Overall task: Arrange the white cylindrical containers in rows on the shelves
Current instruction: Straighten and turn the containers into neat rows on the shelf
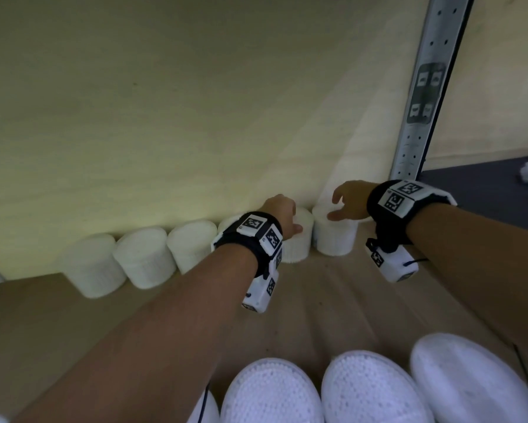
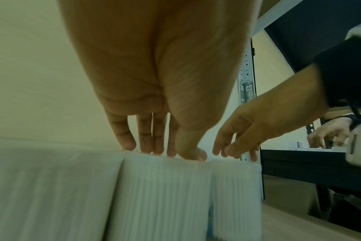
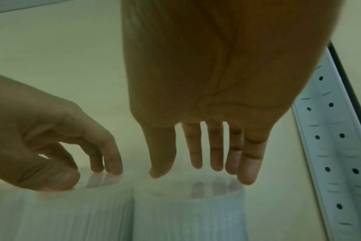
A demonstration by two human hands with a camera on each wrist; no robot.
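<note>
Atop containers (image 1: 299,236), seemingly, both hands (image 1: 282,213) rest.

Row of containers (image 1: 143,257) along shelf (image 1: 332,300) back, upright post (image 1: 424,96) right, more containers (image 1: 369,389) in front.

Left hand (image 1: 282,213) hides one container (image 1: 299,239) top; near containers (image 1: 369,389) cut off below.

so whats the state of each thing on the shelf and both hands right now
back row containers: upright, side by side along the wall
end container: upright, under the right hand
left hand: fingertips on a container top
right hand: open above the end container
front containers: upright, untouched
</note>
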